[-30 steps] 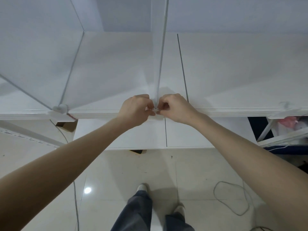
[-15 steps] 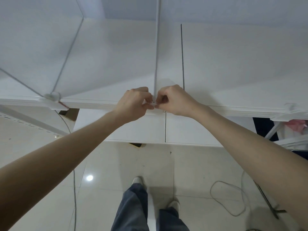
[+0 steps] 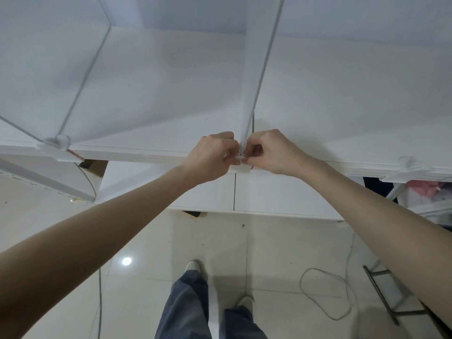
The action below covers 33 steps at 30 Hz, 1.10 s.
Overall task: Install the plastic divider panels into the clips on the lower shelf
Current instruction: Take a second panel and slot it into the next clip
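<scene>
A white plastic divider panel (image 3: pixel 254 69) stands upright on the white shelf (image 3: pixel 151 94), seen edge-on at the centre. Its front lower corner sits at a small white clip (image 3: pixel 241 159) on the shelf's front edge. My left hand (image 3: pixel 212 157) pinches the clip and panel corner from the left, and my right hand (image 3: pixel 271 150) pinches from the right. Fingers of both hands hide most of the clip. Another divider panel (image 3: pixel 36 81) stands at the left, held in a round clip (image 3: pixel 61 140).
A further clip (image 3: pixel 408 163) sits on the shelf's front edge at the right. Below the shelf are white cabinet doors (image 3: pixel 269 192). My legs and shoes (image 3: pixel 203 302) stand on a glossy tiled floor, with a loose cord (image 3: pixel 325 292) and a metal frame (image 3: pixel 389 297) at the right.
The view shifted slightly, so the panel now leans to the right in the frame. Both hands stay pinched at the clip on the shelf's front edge.
</scene>
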Tool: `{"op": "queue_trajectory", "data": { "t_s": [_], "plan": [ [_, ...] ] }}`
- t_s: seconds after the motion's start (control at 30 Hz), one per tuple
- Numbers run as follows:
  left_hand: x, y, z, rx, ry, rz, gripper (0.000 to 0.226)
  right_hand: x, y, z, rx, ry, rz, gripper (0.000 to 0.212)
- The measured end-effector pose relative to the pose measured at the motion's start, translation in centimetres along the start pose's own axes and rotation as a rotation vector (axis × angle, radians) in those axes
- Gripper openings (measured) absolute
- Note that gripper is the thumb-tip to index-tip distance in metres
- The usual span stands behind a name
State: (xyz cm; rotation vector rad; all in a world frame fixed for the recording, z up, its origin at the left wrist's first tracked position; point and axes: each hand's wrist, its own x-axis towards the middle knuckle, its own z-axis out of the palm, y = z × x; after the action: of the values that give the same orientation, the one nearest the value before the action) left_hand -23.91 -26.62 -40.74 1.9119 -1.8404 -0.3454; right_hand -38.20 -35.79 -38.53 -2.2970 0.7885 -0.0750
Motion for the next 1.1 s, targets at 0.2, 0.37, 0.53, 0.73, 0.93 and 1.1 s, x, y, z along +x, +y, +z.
{"op": "queue_trajectory", "data": {
  "t_s": [0.2,0.37,0.53,0.73,0.93,1.1],
  "plan": [
    [0.0,0.1,0.1,0.000,0.007,-0.017,0.009,0.1,0.0,-0.2,-0.025,-0.034,0.000,0.006],
    [-0.3,0.2,0.3,0.001,0.007,-0.019,0.011,0.4,0.1,-0.2,-0.008,-0.075,0.034,0.012],
    [-0.1,0.0,-0.2,0.045,-0.046,0.011,0.014,0.0,-0.5,-0.3,0.004,-0.054,0.047,0.010],
    [-0.8,0.2,-1.1,0.074,-0.184,0.003,0.022,-2.0,-1.0,-0.2,-0.063,0.008,0.049,0.014],
    [-3.1,1.1,-4.9,0.092,-0.051,0.015,0.035,-5.3,-3.1,-2.8,-0.105,0.075,0.030,0.032],
    [-6.1,3.3,-9.4,0.195,0.098,0.057,0.043,-7.9,-6.8,-4.7,-0.122,0.134,-0.081,0.035]
  ]
}}
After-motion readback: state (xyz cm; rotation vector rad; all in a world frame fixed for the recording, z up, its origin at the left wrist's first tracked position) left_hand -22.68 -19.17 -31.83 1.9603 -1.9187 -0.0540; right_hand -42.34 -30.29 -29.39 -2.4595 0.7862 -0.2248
